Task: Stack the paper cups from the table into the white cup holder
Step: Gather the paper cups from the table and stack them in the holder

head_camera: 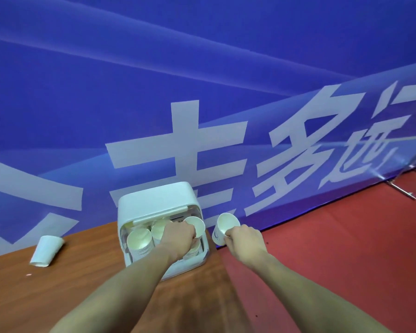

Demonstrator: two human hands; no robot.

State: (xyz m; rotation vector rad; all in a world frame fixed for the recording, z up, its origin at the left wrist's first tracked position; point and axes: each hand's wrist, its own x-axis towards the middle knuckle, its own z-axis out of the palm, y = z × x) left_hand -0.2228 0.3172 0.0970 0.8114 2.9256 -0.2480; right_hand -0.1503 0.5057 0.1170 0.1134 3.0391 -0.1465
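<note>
We see the left hand (178, 237) over the white cup holder (154, 203) at the worktop's (94, 272) 12 o'clock edge, its grip curled round the rim of a paper cup (196, 225) above the holder's right side. The right hand (244, 239), off the worktop at 1 o'clock, pinches a second cup (223, 227) by its rim. Cup stacks (139, 241) fill the holder. One loose cup (47, 251) lies on its side at 10 o'clock. Beyond stands a blue banner (202, 80).
</note>
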